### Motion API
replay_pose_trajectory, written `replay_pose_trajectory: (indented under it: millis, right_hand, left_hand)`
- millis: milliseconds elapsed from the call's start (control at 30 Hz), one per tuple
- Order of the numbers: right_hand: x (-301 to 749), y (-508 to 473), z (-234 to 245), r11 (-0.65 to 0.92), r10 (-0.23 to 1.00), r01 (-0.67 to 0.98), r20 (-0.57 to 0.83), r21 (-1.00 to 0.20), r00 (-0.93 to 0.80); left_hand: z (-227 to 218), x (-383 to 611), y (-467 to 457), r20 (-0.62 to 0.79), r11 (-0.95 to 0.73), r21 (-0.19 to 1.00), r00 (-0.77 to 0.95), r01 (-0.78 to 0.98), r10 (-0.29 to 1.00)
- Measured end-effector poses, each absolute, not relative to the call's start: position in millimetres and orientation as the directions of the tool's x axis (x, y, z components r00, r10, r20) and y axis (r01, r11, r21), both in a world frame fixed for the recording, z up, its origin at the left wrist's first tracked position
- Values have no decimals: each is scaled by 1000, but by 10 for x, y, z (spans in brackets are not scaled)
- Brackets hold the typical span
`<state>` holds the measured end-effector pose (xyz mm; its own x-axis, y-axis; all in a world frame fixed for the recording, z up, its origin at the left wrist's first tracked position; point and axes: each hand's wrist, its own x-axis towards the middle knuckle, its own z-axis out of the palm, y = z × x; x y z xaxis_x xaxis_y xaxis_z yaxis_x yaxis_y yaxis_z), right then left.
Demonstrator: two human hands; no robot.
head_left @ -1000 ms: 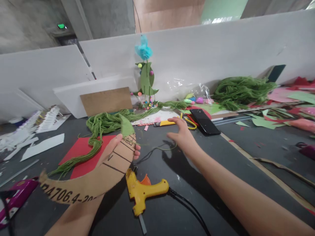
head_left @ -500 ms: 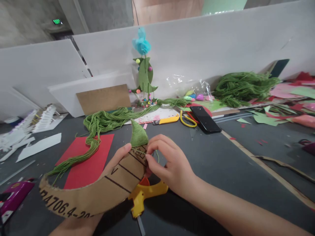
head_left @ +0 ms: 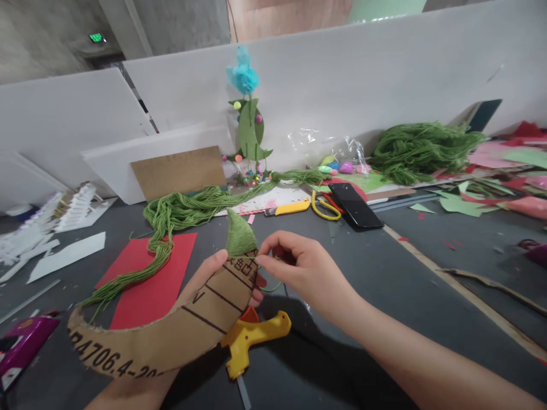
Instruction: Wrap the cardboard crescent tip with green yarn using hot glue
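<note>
A crescent of brown cardboard [head_left: 171,336] with black print rests in my left hand [head_left: 205,276], its thumb on the front edge and fingers behind. Green yarn [head_left: 240,236] is wound tightly round the crescent's upper tip. At the right edge of that wound part, my right hand [head_left: 299,265] pinches the loose strand between thumb and forefinger. Some of the strand hangs below the right fingers. Behind the cardboard lies a yellow glue gun [head_left: 256,336] with an orange part, partly hidden.
A green yarn hank [head_left: 183,208] trails over red paper [head_left: 141,285]. Farther back lie a yellow utility knife [head_left: 290,208], scissors [head_left: 325,209] and a black phone [head_left: 355,206]. A decorated green crescent [head_left: 250,134] stands against the white board. Paper scraps [head_left: 470,208] cover the right side.
My right hand has shifted slightly right and up along the cardboard's edge with the strand. More of the left fingers behind the cardboard now show. The cardboard has hardly moved.
</note>
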<state>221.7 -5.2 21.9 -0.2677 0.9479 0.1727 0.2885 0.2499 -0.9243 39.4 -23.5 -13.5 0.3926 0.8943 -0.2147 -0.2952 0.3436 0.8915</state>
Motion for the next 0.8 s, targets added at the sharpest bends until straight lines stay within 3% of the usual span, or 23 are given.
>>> replay_pose_trajectory:
  millis: [267, 667, 800]
  right_hand:
    - [2208, 4, 206, 180, 962, 198, 130, -964, -241]
    - [2260, 15, 233, 232, 934, 233, 150, -944, -323]
    - [2257, 33, 206, 178, 921, 184, 98, -967, -378]
  left_hand:
    - [-63, 432, -254, -215, 483, 776, 549, -405, 807]
    - [91, 456, -350, -269, 455, 825, 475, -335, 838]
    - [113, 463, -348, -228, 438, 830, 507, -345, 831]
